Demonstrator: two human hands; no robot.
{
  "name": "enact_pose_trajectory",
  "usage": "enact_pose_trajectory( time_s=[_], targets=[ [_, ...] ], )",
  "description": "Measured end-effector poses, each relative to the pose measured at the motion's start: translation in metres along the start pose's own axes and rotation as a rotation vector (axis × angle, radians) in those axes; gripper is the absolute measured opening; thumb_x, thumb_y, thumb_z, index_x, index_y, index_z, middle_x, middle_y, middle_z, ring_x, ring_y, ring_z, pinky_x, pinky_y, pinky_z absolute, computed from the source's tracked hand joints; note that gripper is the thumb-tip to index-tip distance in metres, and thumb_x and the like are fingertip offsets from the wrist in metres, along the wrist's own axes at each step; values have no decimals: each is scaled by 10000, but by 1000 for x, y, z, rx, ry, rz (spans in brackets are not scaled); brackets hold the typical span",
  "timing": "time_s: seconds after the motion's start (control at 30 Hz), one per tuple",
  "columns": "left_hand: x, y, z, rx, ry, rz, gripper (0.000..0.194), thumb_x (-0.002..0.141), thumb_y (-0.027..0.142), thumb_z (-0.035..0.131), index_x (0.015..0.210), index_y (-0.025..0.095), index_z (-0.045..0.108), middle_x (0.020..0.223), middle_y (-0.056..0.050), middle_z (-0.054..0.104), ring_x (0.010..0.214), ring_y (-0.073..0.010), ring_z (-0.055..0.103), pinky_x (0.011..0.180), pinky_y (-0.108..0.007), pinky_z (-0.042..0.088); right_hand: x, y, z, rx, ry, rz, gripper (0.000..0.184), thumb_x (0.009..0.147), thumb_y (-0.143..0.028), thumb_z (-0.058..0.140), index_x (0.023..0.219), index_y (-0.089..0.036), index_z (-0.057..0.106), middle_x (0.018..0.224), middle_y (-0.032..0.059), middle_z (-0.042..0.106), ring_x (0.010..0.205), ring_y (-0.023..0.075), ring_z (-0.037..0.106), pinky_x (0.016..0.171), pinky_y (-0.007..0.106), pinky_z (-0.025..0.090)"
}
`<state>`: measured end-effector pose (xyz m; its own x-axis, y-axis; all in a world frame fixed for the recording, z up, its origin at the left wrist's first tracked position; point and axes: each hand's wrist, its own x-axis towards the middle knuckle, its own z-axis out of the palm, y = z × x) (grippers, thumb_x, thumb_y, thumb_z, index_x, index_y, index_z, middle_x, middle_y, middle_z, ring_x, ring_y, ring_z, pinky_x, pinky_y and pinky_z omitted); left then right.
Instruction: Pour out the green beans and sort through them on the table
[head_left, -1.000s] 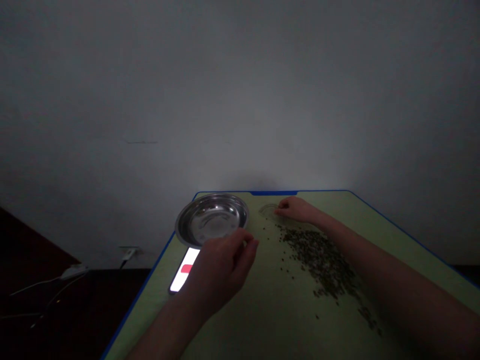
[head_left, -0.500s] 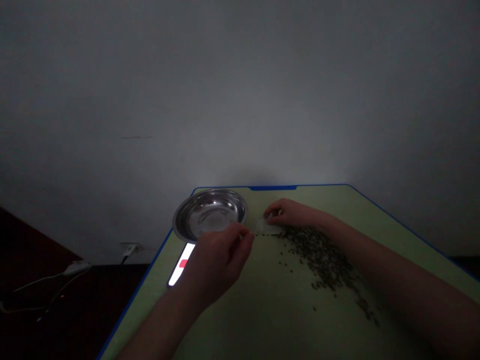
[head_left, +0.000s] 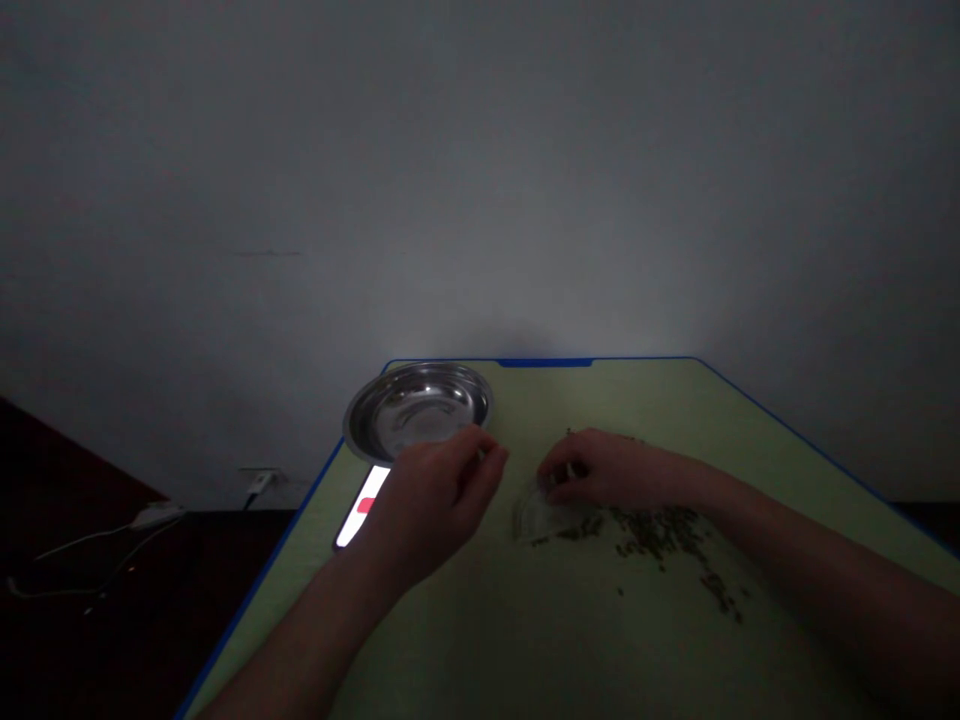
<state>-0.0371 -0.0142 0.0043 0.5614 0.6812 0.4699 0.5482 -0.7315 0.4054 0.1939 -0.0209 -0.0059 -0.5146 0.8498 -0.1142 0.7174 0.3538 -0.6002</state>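
Observation:
My right hand [head_left: 592, 468] is over the green table [head_left: 465, 640], its fingers pinched on a pale, see-through, roughly half-round piece [head_left: 544, 515]; its exact kind is unclear in the dim light. Small dark grains [head_left: 660, 535], like seeds or beans, lie loosely spread beside that piece and under my right wrist. My left hand [head_left: 446, 490] hovers at the near rim of a shiny steel bowl [head_left: 420, 415], thumb and fingertips drawn together. Whatever they may hold is too small or too dark to see.
A phone with a lit white and red screen [head_left: 364, 508] lies left of my left hand, partly covered by it. The table has a blue edge and meets a grey wall [head_left: 480, 200]. A white power strip [head_left: 155, 515] and cables lie low at the left.
My right hand has moved nearer to me with the see-through piece, into the grains, which now lie differently. My left hand stays beside the bowl. The view has tilted slightly.

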Motion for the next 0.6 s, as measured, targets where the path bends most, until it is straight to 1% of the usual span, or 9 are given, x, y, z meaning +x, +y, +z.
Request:
enact_pose_trajectory(
  time_s=[0.13,0.2,0.27,0.43,0.53,0.6],
  targets=[
    [0,1,0,-2,-2,0,244,919,312,425,747,183,540,548,51,507,489,-91,451,503,-237,277,-12,-9,6,3,-30,-60,188,801,-241,581,924,-210,721,847,15,717,730,142,611,656,239,437],
    [1,1,1,-3,-3,4,247,918,309,424,737,183,536,543,52,500,488,-91,447,499,-237,273,-17,-13,7,7,-5,-72,193,810,-223,571,931,-217,721,865,14,719,757,139,616,687,237,441],
    [1,0,1,-5,-8,8,252,918,309,421,731,183,534,536,51,492,486,-92,444,495,-239,269,-22,-18,5,12,34,-61,186,823,-231,562,925,-219,718,852,10,714,751,136,614,683,236,443],
    [1,-1,1,-3,-25,0,244,913,307,433,731,181,535,541,51,496,485,-89,449,495,-236,266,-42,-24,-3,-8,185,74,161,846,-295,549,873,-221,689,770,-6,681,678,129,587,602,233,427],
    [1,-2,1,-14,-38,3,243,914,306,435,732,180,536,535,53,498,478,-87,456,495,-235,267,-60,-23,-5,-28,209,164,184,860,-324,523,837,-227,677,721,-12,657,626,124,564,549,235,404],
    [1,-1,1,-20,-45,7,246,915,306,434,730,180,535,528,55,496,473,-85,459,495,-235,270,-73,-19,-4,-43,205,202,201,868,-339,507,832,-234,674,724,-6,658,640,135,567,553,244,402]
  ],
)
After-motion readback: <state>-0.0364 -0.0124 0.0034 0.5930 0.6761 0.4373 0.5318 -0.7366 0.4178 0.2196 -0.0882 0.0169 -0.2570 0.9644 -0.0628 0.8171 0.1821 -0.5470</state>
